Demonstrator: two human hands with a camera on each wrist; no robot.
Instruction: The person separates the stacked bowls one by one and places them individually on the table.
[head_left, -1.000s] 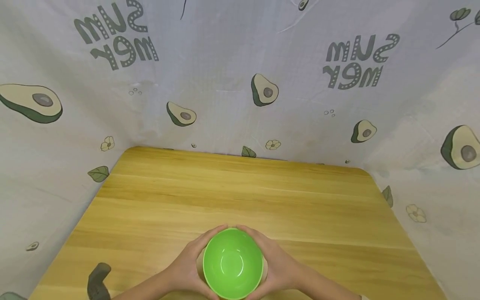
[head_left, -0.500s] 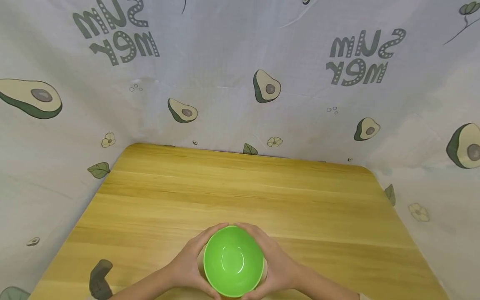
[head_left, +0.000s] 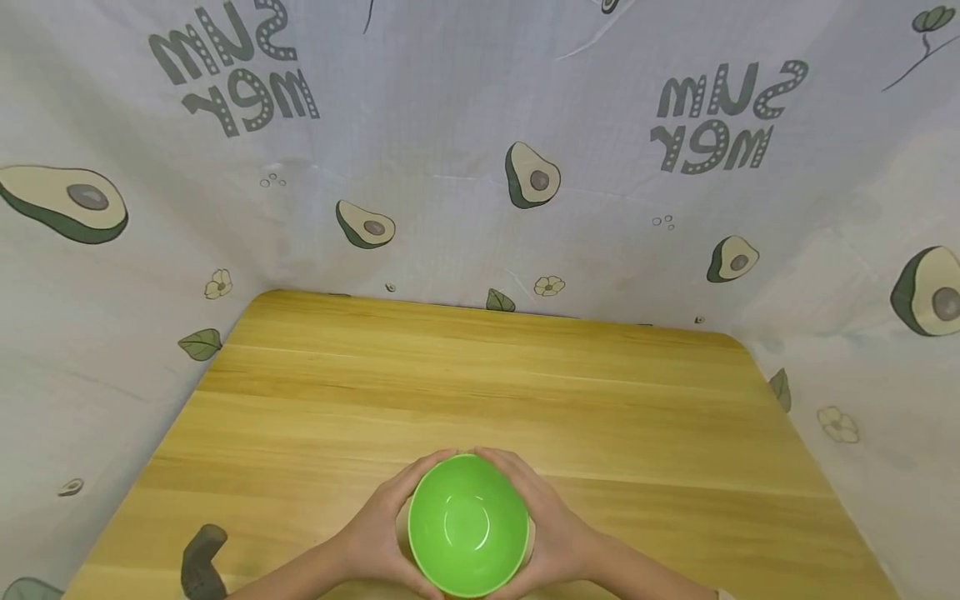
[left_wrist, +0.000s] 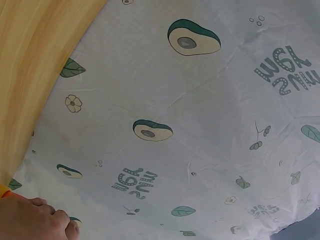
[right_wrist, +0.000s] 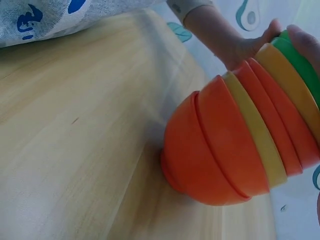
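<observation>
A nested stack of bowls stands near the front edge of the table, its green bowl (head_left: 468,525) on top and facing up. Below it, the right wrist view shows orange bowls (right_wrist: 215,135) and yellow bowls (right_wrist: 255,130) with their rims staggered. My left hand (head_left: 375,529) curves round the left side near the top of the stack, and my right hand (head_left: 558,533) does the same on the right. Fingers meet at the far side of the rim, thumbs at the near side. In the left wrist view only the knuckles of the left hand (left_wrist: 40,220) show, beside a sliver of orange.
The wooden table (head_left: 480,375) stretches ahead and to both sides. A pale cloth (head_left: 435,125) printed with avocados hangs behind it and along its sides. At the lower left a dark grey bent piece (head_left: 201,562) sticks up beside the left forearm. A printed garment (right_wrist: 70,17) borders the table.
</observation>
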